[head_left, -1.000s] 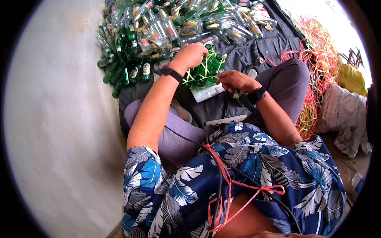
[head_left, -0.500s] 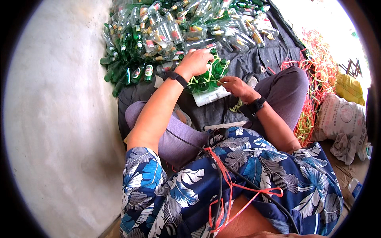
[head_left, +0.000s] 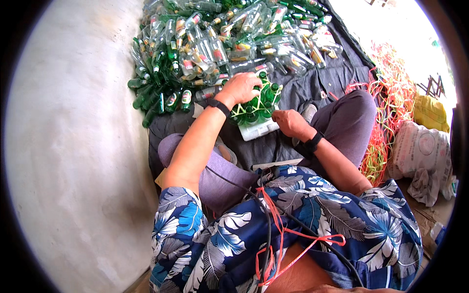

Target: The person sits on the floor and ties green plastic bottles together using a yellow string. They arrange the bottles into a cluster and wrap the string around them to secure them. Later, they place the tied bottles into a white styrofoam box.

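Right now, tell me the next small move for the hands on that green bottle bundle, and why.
Probably pull the yellow cord snug with the right hand. The left hand already rests on top of the bundle of green bottles, and the cord crosses between their necks.

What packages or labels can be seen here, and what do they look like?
Bundle: green bottles tied with pale string, under the left hand, on a white slab.
Bottle pile: clear and green, with small red, yellow and white labels, on a dark sheet.
Sack: white, bulging, far right.
Yellow bag: behind the sack.
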The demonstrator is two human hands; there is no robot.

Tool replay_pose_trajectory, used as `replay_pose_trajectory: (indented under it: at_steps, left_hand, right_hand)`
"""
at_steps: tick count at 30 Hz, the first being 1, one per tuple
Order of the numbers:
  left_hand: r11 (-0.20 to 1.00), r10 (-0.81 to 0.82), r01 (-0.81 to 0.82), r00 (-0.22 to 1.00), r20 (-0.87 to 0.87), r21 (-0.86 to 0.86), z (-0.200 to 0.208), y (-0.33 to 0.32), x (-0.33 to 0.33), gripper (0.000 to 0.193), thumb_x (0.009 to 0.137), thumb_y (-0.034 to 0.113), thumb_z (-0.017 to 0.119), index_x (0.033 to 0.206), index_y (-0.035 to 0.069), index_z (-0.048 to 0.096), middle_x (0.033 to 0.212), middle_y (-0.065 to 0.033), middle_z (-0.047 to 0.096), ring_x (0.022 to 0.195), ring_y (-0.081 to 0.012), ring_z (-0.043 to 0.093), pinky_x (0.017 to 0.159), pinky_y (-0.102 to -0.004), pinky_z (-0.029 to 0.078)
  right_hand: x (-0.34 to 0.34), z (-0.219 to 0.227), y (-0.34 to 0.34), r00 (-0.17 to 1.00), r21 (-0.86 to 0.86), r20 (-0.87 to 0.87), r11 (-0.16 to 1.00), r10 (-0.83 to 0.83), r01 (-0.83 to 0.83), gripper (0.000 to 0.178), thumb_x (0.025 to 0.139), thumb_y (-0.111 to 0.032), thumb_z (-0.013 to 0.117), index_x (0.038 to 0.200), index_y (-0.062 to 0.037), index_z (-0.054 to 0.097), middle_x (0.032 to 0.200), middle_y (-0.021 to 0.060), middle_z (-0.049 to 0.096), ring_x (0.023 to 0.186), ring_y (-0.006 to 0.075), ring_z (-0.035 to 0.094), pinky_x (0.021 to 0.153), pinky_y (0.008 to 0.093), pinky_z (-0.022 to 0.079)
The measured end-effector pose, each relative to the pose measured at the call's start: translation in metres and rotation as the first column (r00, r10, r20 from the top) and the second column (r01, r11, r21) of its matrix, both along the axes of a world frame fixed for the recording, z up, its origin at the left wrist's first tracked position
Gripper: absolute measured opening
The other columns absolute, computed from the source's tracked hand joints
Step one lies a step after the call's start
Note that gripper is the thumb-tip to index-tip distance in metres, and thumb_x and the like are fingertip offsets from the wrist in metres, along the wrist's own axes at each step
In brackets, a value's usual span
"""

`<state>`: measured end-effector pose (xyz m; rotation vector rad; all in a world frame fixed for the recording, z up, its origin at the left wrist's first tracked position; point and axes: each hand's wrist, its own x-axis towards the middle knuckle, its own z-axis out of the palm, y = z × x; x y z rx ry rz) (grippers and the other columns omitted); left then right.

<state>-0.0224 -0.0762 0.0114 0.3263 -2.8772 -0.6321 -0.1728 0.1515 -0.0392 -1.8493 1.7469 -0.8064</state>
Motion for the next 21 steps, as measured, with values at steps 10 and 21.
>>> replay_pose_trajectory:
  at_steps: [10,21]
  left_hand:
    - [0.987,0.094,-0.089,0.995,0.029,-0.131,0.015,0.020,0.008,0.032,0.081,0.017,0.071,0.113,0.009,0.072,0.112,-0.0095,0.070,0.109,-0.0304,0.066,0.099,-0.0448,0.051]
    - [0.989,0.140,-0.132,0.978,0.156,-0.061,0.007,0.082,0.025,0.011,0.084,0.008,0.064,0.091,0.006,0.073,0.093,-0.0138,0.072,0.092,-0.0346,0.071,0.083,-0.0469,0.058]
  right_hand:
    - [-0.015,0.005,-0.004,0.984,0.062,0.038,0.982,0.174,-0.176,0.017,0.093,-0.009,0.055,0.099,-0.0018,0.069,0.103,0.0138,0.070,0.085,0.0368,0.070,0.076,0.0448,0.056]
    - [-0.012,0.003,0.000,0.994,0.206,0.098,0.976,0.048,-0.068,0.024,0.100,-0.018,0.052,0.103,-0.0031,0.070,0.097,0.0185,0.074,0.092,0.0398,0.071,0.082,0.0449,0.056]
